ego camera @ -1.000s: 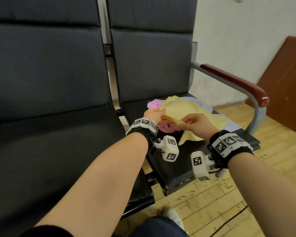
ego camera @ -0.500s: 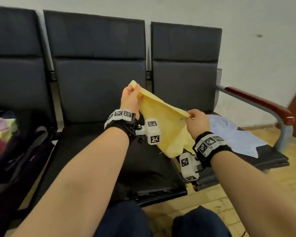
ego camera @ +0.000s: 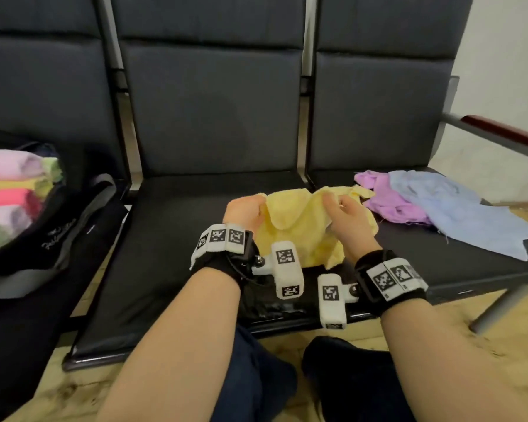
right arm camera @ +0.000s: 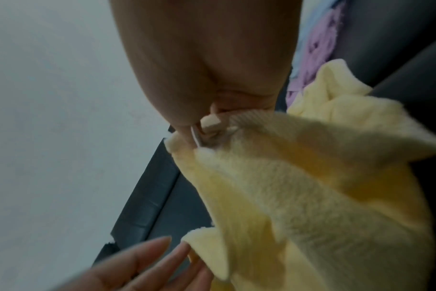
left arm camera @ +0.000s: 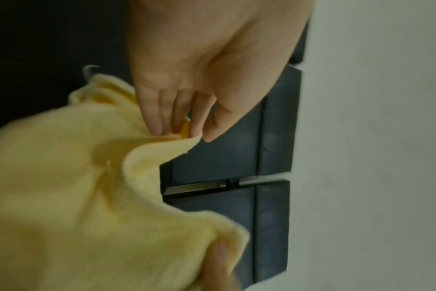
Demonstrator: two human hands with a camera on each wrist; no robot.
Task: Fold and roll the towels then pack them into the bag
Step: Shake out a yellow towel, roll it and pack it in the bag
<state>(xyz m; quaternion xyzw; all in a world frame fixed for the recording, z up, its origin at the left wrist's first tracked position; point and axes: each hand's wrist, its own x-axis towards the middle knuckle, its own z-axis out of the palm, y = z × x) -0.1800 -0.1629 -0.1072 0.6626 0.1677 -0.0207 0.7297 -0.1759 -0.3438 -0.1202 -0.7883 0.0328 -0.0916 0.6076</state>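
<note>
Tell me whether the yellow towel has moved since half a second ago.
Yes. The yellow towel, then held up against the middle chair's backrest, has come down onto its seat.

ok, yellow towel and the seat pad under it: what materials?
Yellow towel: soft fuzzy cloth, likely microfibre or terry; matte nap and limp folds where the left hand and right hand pinch it. Seat pad: dark padded upholstery, probably faux leather; smooth, with a faint sheen.

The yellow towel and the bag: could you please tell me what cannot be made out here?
- Yellow towel, head view: its near edge is hidden behind both wrist cameras.
- Left hand, left wrist view: the fingertips are sunk in a fold, so the grip is unclear.
- Bag, head view: cut by the left edge; towel count unknown.
</note>
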